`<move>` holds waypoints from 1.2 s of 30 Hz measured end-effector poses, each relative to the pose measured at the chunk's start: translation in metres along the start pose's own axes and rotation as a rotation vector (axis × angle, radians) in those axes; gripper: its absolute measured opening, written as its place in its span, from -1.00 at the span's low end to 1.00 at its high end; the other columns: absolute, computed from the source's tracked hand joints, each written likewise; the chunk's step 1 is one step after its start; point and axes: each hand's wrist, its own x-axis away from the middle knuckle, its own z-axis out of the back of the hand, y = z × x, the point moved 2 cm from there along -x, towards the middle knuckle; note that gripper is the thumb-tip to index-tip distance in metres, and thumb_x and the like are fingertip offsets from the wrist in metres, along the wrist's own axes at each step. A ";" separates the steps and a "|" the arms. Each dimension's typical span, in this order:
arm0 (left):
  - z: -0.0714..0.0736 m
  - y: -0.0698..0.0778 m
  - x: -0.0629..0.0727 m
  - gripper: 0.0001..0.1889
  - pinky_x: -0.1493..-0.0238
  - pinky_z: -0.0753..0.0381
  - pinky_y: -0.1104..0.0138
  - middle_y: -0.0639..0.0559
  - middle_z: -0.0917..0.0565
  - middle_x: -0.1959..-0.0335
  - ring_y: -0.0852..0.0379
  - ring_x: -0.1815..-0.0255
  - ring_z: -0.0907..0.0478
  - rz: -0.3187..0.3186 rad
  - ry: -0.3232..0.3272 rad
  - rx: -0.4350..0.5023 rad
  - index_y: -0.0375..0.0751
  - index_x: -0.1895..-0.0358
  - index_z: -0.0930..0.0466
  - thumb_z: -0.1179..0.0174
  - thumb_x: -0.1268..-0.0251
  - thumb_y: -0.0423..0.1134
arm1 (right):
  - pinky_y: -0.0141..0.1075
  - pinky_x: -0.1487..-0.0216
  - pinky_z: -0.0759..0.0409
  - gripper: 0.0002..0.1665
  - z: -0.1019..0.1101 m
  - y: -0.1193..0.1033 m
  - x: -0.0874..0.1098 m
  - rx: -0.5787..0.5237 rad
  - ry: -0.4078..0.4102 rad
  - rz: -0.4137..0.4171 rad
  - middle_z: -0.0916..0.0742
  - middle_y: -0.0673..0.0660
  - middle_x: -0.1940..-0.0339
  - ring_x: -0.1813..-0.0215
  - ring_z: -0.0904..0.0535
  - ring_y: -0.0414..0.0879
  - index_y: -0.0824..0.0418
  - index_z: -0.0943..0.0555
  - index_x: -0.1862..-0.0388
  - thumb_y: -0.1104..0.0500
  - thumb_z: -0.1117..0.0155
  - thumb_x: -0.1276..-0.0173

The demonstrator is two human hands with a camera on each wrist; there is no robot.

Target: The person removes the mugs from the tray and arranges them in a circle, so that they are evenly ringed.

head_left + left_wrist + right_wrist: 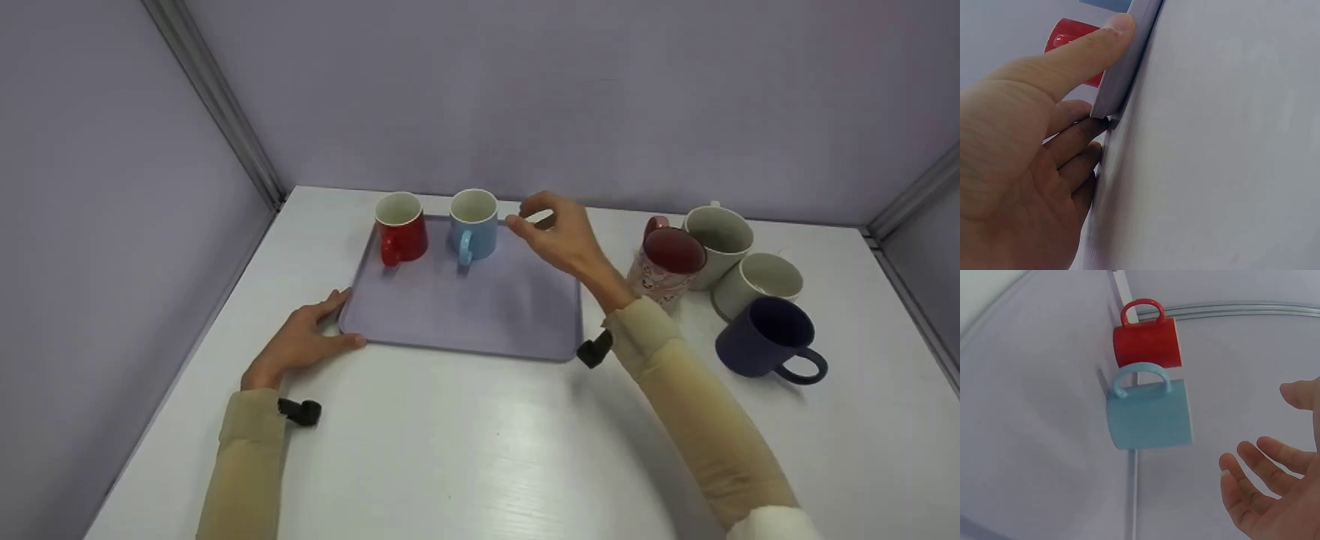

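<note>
A lilac tray (465, 315) lies on the white table with a red mug (405, 238) and a light blue mug (480, 234) upright toward its back left. Their handles point to the front. My left hand (304, 337) holds the tray's front left corner, thumb at the front rim and fingers at the left side; the left wrist view shows the thumb (1072, 62) against the rim. Above the tray's back right part is my right hand (562, 232), fingers loosely bent and holding nothing. It is apart from the light blue mug (1151, 416) in the right wrist view.
Right of the tray stand a patterned mug with a red inside (671, 259), two whitish mugs, one at the back (716, 236) and one nearer (761, 281), and a dark blue mug (761, 341). Walls (450, 97) enclose the table's back and sides.
</note>
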 end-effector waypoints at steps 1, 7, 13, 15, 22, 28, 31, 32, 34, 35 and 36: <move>0.000 0.000 0.000 0.14 -0.76 0.05 -0.18 -0.21 -0.08 -0.75 -0.23 -0.80 0.09 0.003 0.002 0.001 -0.15 -0.72 -0.12 -0.53 -0.22 0.25 | -0.01 -0.11 -0.78 -0.48 -0.010 0.002 -0.002 -0.011 -0.012 -0.014 -0.77 0.19 -0.16 -0.04 -0.76 0.13 0.23 -0.70 -0.17 -0.12 -0.41 -0.47; -0.002 0.000 -0.001 0.12 -0.77 0.06 -0.16 -0.17 -0.08 -0.76 -0.19 -0.80 0.10 0.016 0.005 0.022 -0.10 -0.73 -0.13 -0.53 -0.22 0.23 | -0.11 -0.03 -0.81 -0.54 -0.070 0.020 -0.005 -0.102 -0.087 -0.091 -0.75 0.22 -0.22 0.01 -0.80 0.16 0.29 -0.66 -0.24 0.02 -0.36 -0.54; -0.003 0.001 -0.002 0.12 -0.77 0.05 -0.16 -0.12 -0.07 -0.77 -0.17 -0.81 0.11 0.034 0.001 0.032 -0.03 -0.73 -0.14 -0.54 -0.20 0.26 | -0.10 0.07 -0.84 -0.53 -0.104 0.034 -0.006 -0.362 -0.104 -0.232 -0.72 0.25 -0.29 -0.01 -0.80 0.24 0.29 -0.62 -0.36 0.08 -0.29 -0.62; -0.002 0.000 -0.001 0.12 -0.77 0.06 -0.16 -0.11 -0.07 -0.77 -0.16 -0.81 0.11 0.040 0.002 0.035 -0.01 -0.73 -0.14 -0.54 -0.19 0.26 | -0.11 0.03 -0.82 -0.51 -0.109 0.037 -0.006 -0.437 -0.111 -0.276 -0.71 0.24 -0.31 -0.05 -0.79 0.22 0.28 -0.61 -0.40 0.07 -0.27 -0.64; 0.000 -0.001 0.002 0.12 -0.76 0.06 -0.19 -0.14 -0.06 -0.77 -0.20 -0.81 0.12 0.042 -0.003 0.024 -0.02 -0.73 -0.12 -0.53 -0.21 0.25 | -0.05 -0.22 -0.78 -0.46 -0.120 0.039 -0.005 -0.633 -0.159 -0.349 -0.68 0.35 -0.35 -0.22 -0.75 0.26 0.33 -0.51 -0.50 0.06 -0.12 -0.73; -0.001 -0.002 0.002 0.11 -0.76 0.08 -0.19 -0.14 -0.08 -0.77 -0.20 -0.81 0.11 0.031 0.006 0.030 -0.06 -0.73 -0.14 -0.53 -0.22 0.24 | 0.05 -0.31 -0.73 -0.48 -0.127 0.034 -0.004 -0.748 -0.217 -0.338 -0.65 0.38 -0.43 -0.33 -0.67 0.36 0.45 -0.48 -0.47 0.12 0.00 -0.78; -0.002 -0.002 0.002 0.11 -0.76 0.09 -0.20 -0.13 -0.08 -0.77 -0.19 -0.81 0.12 0.027 0.006 0.032 -0.05 -0.73 -0.14 -0.53 -0.22 0.24 | 0.05 -0.30 -0.74 -0.54 -0.128 0.032 -0.003 -0.752 -0.210 -0.352 -0.68 0.41 -0.36 -0.27 -0.71 0.30 0.47 -0.54 -0.37 0.14 -0.02 -0.77; -0.002 -0.002 0.002 0.11 -0.76 0.09 -0.20 -0.13 -0.07 -0.77 -0.19 -0.81 0.12 0.027 0.006 0.032 -0.05 -0.73 -0.14 -0.53 -0.22 0.25 | 0.05 -0.30 -0.74 -0.55 -0.128 0.032 -0.003 -0.751 -0.205 -0.359 -0.68 0.42 -0.32 -0.23 -0.72 0.27 0.47 -0.55 -0.34 0.14 -0.02 -0.77; -0.002 -0.002 0.001 0.11 -0.76 0.09 -0.20 -0.14 -0.07 -0.77 -0.19 -0.81 0.12 0.026 0.005 0.030 -0.04 -0.73 -0.14 -0.53 -0.21 0.25 | 0.04 -0.29 -0.74 -0.56 -0.127 0.031 -0.004 -0.744 -0.194 -0.368 -0.68 0.43 -0.25 -0.16 -0.74 0.21 0.49 -0.55 -0.30 0.13 -0.03 -0.77; -0.002 -0.002 0.001 0.11 -0.76 0.09 -0.19 -0.14 -0.07 -0.77 -0.19 -0.81 0.11 0.025 0.005 0.030 -0.05 -0.73 -0.14 -0.53 -0.21 0.25 | 0.03 -0.27 -0.75 -0.55 -0.127 0.031 -0.004 -0.741 -0.188 -0.372 -0.68 0.44 -0.21 -0.12 -0.75 0.17 0.50 -0.55 -0.29 0.12 -0.03 -0.77; -0.001 -0.001 0.001 0.11 -0.76 0.09 -0.19 -0.14 -0.07 -0.77 -0.19 -0.81 0.12 0.026 0.005 0.030 -0.04 -0.73 -0.14 -0.53 -0.21 0.25 | 0.01 -0.23 -0.77 -0.54 -0.126 0.030 -0.004 -0.738 -0.183 -0.373 -0.69 0.43 -0.17 -0.07 -0.75 0.14 0.52 -0.55 -0.29 0.12 -0.03 -0.77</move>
